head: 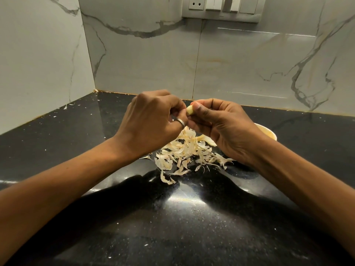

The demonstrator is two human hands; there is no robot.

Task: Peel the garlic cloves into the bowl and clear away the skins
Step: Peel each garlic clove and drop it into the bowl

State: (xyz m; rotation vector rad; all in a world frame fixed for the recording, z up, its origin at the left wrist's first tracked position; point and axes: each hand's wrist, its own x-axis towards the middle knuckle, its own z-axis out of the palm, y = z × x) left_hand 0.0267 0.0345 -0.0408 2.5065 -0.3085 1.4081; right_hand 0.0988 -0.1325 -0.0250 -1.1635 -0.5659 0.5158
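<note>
Garlic skins (184, 152) are lying in a loose heap on the black desk (172, 227), with a few strays trailing off the heap's near edge. None are being cleared yet, so that step is judged outstanding. Above and behind the heap, the right hand (221, 127) is pinching a garlic clove (189, 112) between thumb and fingers, its grip clenched on it. The clove's exposed part is showing pale and smooth, apparently bare. The left hand (151, 120), wearing a ring (180, 122), is curling its fingers against the clove's other end. Its grip is taken to be on the clove or a last scrap of skin, as the contact itself is hiding behind the knuckles. The bowl (267, 131) is sitting beyond the right wrist, to the right of the heap, with only a slice of rim showing, so its contents and the count of peeled cloves cannot be told. No unpeeled cloves are showing, though hands and forearms are covering part of the desk. Judging by the size of the heap, peeling is well advanced, but the clove in hand is not yet in the bowl. Small flecks are lying scattered toward the back corner, below the marble wall (153, 60).
</note>
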